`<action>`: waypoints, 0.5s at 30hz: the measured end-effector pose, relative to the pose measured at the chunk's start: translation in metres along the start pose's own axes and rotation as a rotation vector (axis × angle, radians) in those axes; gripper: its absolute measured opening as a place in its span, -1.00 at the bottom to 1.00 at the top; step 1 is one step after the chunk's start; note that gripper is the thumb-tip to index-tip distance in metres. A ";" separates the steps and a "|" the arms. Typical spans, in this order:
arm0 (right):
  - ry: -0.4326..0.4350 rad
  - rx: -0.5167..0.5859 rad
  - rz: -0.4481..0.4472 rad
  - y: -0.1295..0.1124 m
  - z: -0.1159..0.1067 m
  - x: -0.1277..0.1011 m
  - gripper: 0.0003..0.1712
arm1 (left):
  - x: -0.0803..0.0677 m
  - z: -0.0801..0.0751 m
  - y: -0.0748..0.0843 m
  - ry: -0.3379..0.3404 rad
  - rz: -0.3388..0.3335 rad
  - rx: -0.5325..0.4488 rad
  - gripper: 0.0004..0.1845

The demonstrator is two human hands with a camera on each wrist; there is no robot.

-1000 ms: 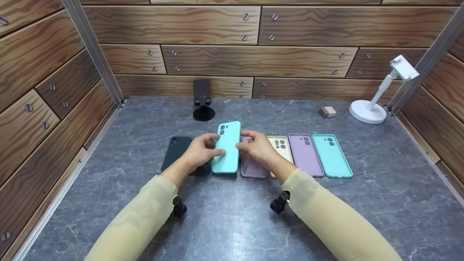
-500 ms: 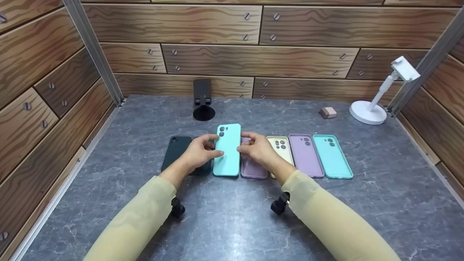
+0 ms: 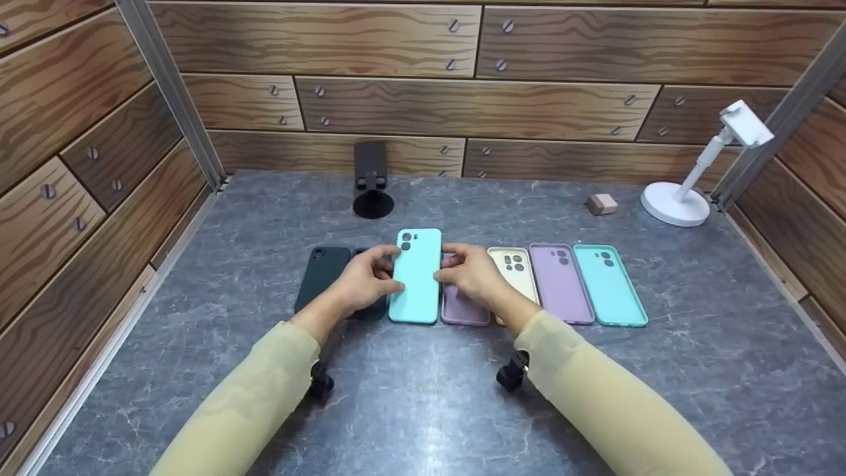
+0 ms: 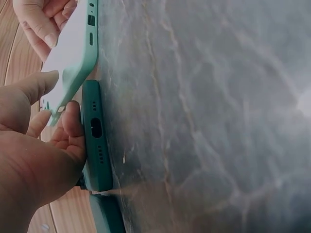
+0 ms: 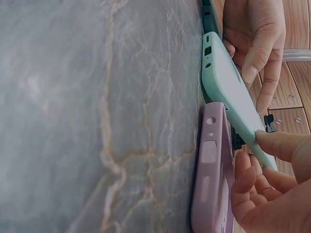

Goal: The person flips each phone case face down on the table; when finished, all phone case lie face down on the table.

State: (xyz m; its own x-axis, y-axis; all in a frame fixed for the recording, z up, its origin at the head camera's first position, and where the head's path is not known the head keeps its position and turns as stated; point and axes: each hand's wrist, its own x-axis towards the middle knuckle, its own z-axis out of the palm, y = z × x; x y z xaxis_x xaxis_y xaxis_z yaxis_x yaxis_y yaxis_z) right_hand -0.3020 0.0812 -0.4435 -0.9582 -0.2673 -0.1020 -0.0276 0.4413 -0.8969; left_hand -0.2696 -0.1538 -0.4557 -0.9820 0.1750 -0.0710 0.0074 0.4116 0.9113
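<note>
Carefully, we pinch the mint case by its edges with left hand and right hand, tilted above the row between dark case and purple case; a slipping thumb could knock them askew

A mint green phone case

It is smooth, back side up, camera holes at the far end. Its near end touches the table and its far end tilts up.

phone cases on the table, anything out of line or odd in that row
Only the mint case stands out: both hands, left hand and right hand, grip its edges, and its far end sits tilted up off the table.
</note>
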 end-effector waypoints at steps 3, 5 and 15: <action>-0.005 -0.017 -0.014 0.000 0.000 0.001 -0.31 | 0.001 0.000 -0.001 -0.006 0.006 0.009 -0.30; -0.005 -0.026 -0.022 0.000 0.001 0.001 -0.31 | 0.001 -0.001 -0.003 -0.011 0.007 0.011 -0.29; -0.021 -0.116 -0.050 0.003 0.002 0.001 -0.26 | 0.002 -0.001 -0.008 -0.016 -0.004 -0.002 -0.28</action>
State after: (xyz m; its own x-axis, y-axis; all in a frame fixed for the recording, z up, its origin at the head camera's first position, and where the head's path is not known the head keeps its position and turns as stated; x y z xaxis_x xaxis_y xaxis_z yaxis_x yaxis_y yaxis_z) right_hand -0.3028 0.0808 -0.4467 -0.9486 -0.3090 -0.0684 -0.1093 0.5225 -0.8456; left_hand -0.2719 -0.1574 -0.4631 -0.9788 0.1881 -0.0811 0.0033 0.4104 0.9119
